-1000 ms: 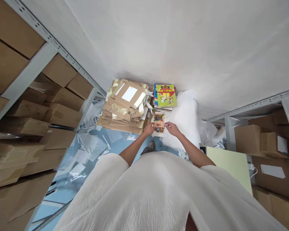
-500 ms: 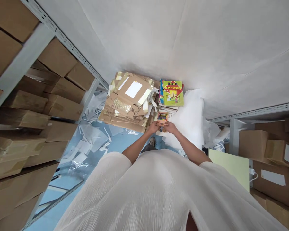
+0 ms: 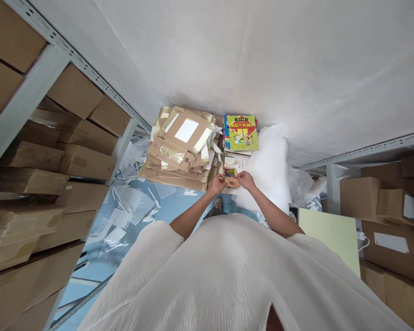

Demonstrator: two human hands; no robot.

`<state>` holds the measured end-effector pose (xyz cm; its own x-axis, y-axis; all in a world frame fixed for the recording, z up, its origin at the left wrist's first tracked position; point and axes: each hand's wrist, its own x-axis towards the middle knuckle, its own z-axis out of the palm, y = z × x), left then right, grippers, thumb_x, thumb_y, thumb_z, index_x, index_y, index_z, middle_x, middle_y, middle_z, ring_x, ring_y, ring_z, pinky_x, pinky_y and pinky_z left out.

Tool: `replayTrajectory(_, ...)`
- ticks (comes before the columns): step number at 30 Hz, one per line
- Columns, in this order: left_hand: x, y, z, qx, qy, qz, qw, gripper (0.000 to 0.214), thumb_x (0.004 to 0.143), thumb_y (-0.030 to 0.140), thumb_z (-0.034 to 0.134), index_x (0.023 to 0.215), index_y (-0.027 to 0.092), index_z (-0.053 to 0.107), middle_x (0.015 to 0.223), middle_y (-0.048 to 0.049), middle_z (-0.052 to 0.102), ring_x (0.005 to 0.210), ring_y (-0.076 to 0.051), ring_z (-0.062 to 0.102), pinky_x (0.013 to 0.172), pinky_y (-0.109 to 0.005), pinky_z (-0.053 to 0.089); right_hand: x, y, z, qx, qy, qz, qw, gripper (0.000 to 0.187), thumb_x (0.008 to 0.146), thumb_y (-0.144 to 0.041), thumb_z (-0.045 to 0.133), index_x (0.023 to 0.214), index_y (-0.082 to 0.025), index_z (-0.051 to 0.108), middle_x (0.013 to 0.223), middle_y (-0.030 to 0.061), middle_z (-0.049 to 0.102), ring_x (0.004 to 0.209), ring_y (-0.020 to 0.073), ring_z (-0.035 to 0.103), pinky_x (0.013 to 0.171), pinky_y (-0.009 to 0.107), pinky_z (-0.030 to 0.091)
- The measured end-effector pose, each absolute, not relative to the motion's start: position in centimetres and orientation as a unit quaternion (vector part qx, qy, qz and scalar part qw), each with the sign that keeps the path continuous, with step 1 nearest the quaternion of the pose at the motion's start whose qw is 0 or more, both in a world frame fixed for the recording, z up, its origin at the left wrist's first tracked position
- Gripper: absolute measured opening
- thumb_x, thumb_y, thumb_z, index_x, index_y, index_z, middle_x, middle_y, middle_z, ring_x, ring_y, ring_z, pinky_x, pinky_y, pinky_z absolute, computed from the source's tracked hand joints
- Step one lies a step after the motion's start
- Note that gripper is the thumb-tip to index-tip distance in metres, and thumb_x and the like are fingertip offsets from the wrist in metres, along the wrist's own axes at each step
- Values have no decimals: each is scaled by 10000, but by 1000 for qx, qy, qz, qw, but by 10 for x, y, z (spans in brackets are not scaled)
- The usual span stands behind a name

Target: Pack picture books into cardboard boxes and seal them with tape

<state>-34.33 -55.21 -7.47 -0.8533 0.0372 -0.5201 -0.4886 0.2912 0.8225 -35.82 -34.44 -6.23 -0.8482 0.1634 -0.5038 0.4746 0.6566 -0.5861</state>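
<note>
Head cam: looking down at an orange booklet (image 3: 232, 182) between left hand (image 3: 217, 184) and right hand (image 3: 246, 180), nearer than the books (image 3: 243, 133). Can't tell about a grip tbh, just fingers curled close at both sides. Got cardboard (image 3: 178, 148) to the left, white sheets (image 3: 267, 161) right.

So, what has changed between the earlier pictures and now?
The small orange book has moved nearer the person's body, baring more of the white printed paper beyond it. The left hand and right hand drew together, then parted slightly; whether either let go is unclear. The green book and cardboard pile stayed put.
</note>
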Motion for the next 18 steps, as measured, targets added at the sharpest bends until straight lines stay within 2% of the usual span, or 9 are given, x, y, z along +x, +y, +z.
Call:
replayTrajectory(4, -335, -543, -62, -191, 743, 602, 222, 341, 702, 77, 807, 983, 228, 685, 760, 28, 715, 696, -164, 671, 679, -284, 511, -346, -337, -57, 211, 871, -400, 190, 19, 877, -273, 690, 874, -254, 691, 949, 27, 810, 938, 222, 740, 831, 293, 547)
replayTrajectory(8, -331, -534, -45, -188, 691, 671, 192, 371, 720, 128, 820, 1035, 222, 648, 774, 31, 714, 711, -156, 681, 687, -270, 522, -327, -322, -49, 230, 860, -437, 130, 185, 857, -313, 691, 1023, -243, 732, 1050, 52, 824, 978, 240, 751, 892, 337, 575)
replayTrajectory(11, -325, -524, -32, -153, 674, 701, 180, 403, 725, 141, 829, 1073, 212, 638, 801, 18, 724, 731, -157, 691, 708, -274, 540, -311, -307, -44, 239, 840, -475, 104, 237, 841, -330, 677, 1045, -238, 756, 1025, 63, 830, 957, 253, 762, 879, 360, 597)
replayTrajectory(15, -308, -497, -19, -106, 687, 691, 197, 441, 735, 113, 818, 1139, 201, 664, 787, 31, 705, 742, -150, 681, 736, -269, 549, -279, -277, -37, 244, 825, -505, 65, 241, 833, -325, 679, 1030, -226, 777, 1024, 81, 844, 943, 256, 777, 867, 365, 611)
replayTrajectory(18, -285, -468, -14, -63, 715, 651, 245, 445, 744, 86, 816, 1169, 178, 717, 778, 27, 689, 723, -147, 658, 701, -257, 523, -237, -247, -32, 265, 817, -511, 27, 236, 838, -335, 685, 1024, -226, 780, 991, 75, 846, 925, 255, 782, 887, 376, 619)
